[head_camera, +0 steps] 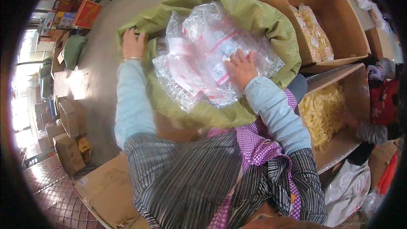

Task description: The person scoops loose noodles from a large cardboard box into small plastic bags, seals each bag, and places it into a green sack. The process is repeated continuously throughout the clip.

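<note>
A large green woven sack (pixel 273 22) stands wide open before me, its rim folded outward. Clear plastic bags (pixel 203 60) with pink and white printing fill its mouth in a crumpled heap. At the sack's left rim is my left hand (pixel 133 43), its fingers on or over the fold; whether they grip it is hard to tell. My right hand (pixel 242 69) lies on the plastic bags at the right of the heap, fingers spread, palm down.
To the right stand a cardboard box (pixel 346 22) with packed yellow goods in clear bags and another box holding yellow strips (pixel 321 114). A flat cardboard box (pixel 108 190) lies at lower left. A co-worker's gloved hands (pixel 376 71) show at the far right.
</note>
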Demonstrator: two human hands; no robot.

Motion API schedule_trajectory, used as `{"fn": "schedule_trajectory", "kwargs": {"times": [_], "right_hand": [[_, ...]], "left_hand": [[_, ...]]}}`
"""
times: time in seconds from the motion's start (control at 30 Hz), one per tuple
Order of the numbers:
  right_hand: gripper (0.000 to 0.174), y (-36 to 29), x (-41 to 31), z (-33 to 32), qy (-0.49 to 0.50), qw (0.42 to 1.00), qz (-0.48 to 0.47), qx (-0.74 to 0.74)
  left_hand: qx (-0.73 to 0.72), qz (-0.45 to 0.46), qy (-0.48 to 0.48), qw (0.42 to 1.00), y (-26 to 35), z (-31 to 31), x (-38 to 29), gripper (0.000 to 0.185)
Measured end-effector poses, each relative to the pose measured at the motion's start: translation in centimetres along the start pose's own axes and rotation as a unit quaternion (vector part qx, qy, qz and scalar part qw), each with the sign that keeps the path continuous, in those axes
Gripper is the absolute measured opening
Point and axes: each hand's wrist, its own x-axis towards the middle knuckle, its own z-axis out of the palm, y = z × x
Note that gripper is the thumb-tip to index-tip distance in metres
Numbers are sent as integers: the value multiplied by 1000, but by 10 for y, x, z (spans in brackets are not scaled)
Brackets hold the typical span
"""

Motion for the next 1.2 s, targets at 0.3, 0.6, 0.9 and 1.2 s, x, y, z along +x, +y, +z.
{"fn": "schedule_trajectory", "kwargs": {"times": [0.3,0.6,0.9,1.2], "right_hand": [[37,-2,-6,-14,131,988,-54,54],[73,41,55,-120,316,909,67,265],[44,83,145,-111,114,927,239,267],[58,44,186,-143,342,916,-42,204]], "left_hand": [[64,246,-282,925,225,11,-84,79],[81,270,-286,916,179,75,-105,79],[1,242,-156,958,219,84,-58,81],[-67,218,-133,964,205,113,-88,77]]}}
